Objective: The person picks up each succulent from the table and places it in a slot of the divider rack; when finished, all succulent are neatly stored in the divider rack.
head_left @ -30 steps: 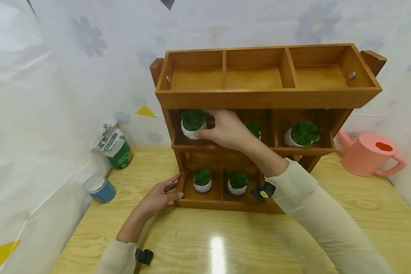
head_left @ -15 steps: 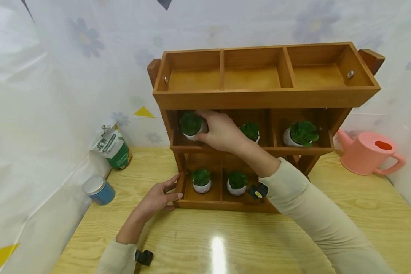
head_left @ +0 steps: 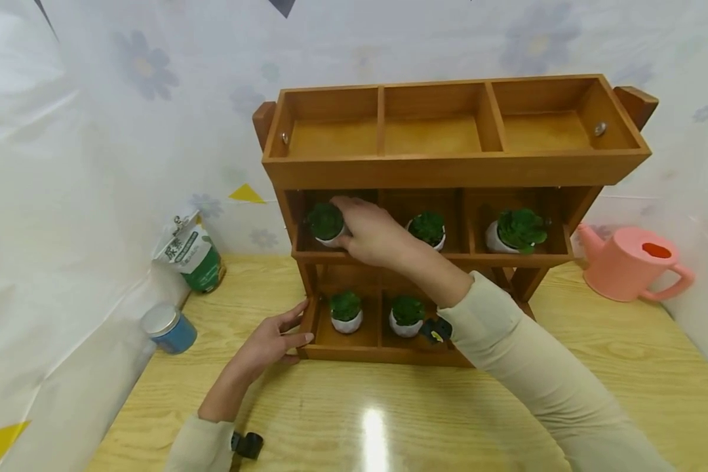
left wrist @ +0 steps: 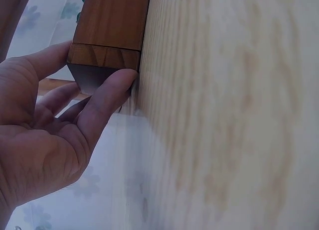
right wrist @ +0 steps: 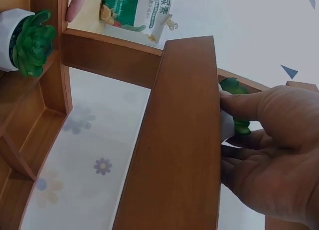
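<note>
A three-tier wooden plant stand [head_left: 448, 172] fills the middle of the head view. My right hand [head_left: 373, 231] grips a potted succulent [head_left: 326, 221] in the left compartment of the middle tier. Its white pot is half hidden behind the tier's front board in the right wrist view, with the thumb and fingers around it. My left hand [head_left: 275, 339] holds the bottom tier's left end, thumb and fingers on either side of the wood [left wrist: 104, 56]. Other succulents in white pots stand in the middle tier's centre [head_left: 427, 229] and right [head_left: 519, 231], and in the bottom tier [head_left: 345, 312].
A pink watering can [head_left: 632, 263] stands right of the stand. On the left are a clipped green-and-white bag [head_left: 197, 259] and a blue jar with a silver lid [head_left: 170, 329]. A flower-patterned white sheet [head_left: 212, 98] hangs behind the wooden table [head_left: 307, 413].
My right hand has lowered the succulent and moved it slightly left, deeper into the left compartment. The left hand has stayed at the stand's lower corner.
</note>
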